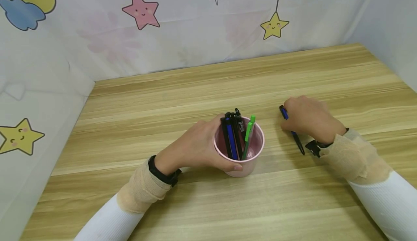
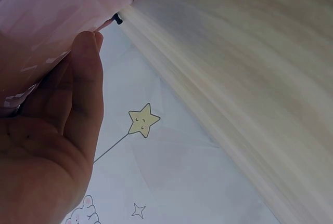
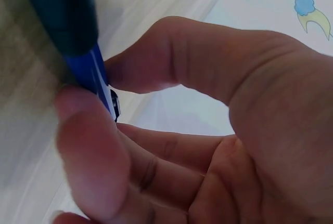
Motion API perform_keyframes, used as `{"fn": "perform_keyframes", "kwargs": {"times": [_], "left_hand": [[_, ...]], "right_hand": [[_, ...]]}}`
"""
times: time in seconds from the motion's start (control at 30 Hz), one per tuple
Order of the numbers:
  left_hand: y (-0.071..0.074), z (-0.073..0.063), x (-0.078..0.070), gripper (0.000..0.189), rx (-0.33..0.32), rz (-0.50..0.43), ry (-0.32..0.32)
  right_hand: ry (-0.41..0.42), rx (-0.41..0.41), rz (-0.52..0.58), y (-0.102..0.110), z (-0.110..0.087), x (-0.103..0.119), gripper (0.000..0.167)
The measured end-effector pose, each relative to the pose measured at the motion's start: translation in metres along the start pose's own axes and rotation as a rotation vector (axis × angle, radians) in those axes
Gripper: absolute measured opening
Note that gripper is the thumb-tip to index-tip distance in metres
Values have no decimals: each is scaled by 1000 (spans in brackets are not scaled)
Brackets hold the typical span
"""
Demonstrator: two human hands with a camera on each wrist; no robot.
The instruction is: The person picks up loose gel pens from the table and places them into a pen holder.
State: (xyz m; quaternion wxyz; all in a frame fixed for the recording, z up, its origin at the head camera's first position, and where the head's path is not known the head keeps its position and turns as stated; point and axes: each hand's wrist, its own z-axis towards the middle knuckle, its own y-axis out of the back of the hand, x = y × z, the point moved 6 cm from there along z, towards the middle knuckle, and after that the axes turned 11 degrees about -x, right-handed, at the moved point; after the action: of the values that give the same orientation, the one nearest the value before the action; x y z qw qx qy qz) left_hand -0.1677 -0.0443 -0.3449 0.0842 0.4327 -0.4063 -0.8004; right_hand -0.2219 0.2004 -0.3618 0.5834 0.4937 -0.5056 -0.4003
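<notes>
Near the middle of the table a pink cup (image 1: 241, 168) stands upright with several pens in it. Among them are black pens, a blue pen (image 1: 232, 143) and green pens (image 1: 248, 130), their tops above the rim. My left hand (image 1: 205, 145) grips the cup from its left side, thumb along the front. In the left wrist view, its fingers (image 2: 86, 89) curl around the cup's wall. To the right of the cup, my right hand (image 1: 309, 118) pinches a blue and black pen (image 3: 88, 70) between thumb and fingers. The pen slants low over the tabletop, its dark tip pointing toward me.
The wood-grain table (image 1: 156, 100) meets a white cloth backdrop (image 1: 185, 27) printed with stars at the back. More cloth hangs along the left and right sides. Both wrists carry black straps and beige wraps.
</notes>
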Motion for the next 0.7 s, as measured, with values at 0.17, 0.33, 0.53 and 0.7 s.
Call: {"fn": "perform_keyframes", "kwargs": {"times": [0.17, 0.33, 0.53, 0.7], "left_hand": [[0, 0, 0, 92, -2, 9, 9], [0, 0, 0, 92, 0, 9, 7], [0, 0, 0, 93, 1, 3, -2], [0, 0, 0, 92, 1, 11, 7]], "right_hand": [[15, -38, -3, 2, 1, 1, 13], [21, -59, -9, 3, 3, 2, 13], [17, -70, -5, 5, 3, 2, 14], [8, -76, 8, 6, 4, 3, 11]]}}
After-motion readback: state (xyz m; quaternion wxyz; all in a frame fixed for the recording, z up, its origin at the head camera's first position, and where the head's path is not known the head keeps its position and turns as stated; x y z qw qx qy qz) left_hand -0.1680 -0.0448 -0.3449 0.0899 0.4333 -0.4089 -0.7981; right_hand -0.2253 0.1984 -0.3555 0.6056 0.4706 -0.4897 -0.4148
